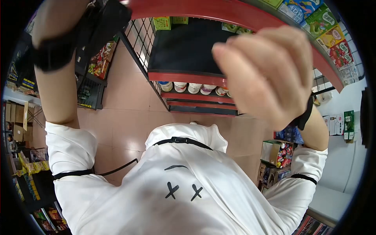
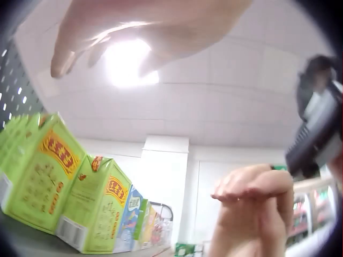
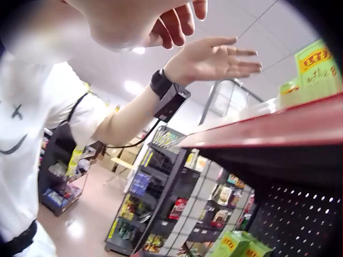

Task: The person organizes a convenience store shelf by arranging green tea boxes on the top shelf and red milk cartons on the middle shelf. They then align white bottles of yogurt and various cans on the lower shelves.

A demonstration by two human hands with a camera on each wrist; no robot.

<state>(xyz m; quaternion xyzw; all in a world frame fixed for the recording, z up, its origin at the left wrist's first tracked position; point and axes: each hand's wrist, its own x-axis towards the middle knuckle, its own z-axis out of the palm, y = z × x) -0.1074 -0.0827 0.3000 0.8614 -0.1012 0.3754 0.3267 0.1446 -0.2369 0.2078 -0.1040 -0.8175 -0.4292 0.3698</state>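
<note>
My left hand (image 3: 209, 61) is raised beside the red-edged top shelf (image 3: 268, 126), its fingers stretched toward the green drink cartons (image 3: 319, 69) and holding nothing. In the left wrist view the same hand (image 2: 150, 27) hangs above a row of these green cartons (image 2: 96, 209), apart from them. In the head view it is blurred at the upper left, partly cut off by the edge. My right hand (image 1: 270, 74) is lifted in front of the shelving, blurred, with fingers loosely bent around nothing. Seen from the left wrist, that right hand (image 2: 249, 187) bends at the wrist.
Colourful drink cartons (image 1: 323, 23) line the top shelf at the right. Below sit a black shelf board (image 1: 188, 47) and a row of white-lidded tubs (image 1: 194, 88). Boxed goods (image 1: 276, 154) stand low at the right. Stocked racks (image 3: 144, 193) stand beyond a tiled floor (image 1: 121, 129).
</note>
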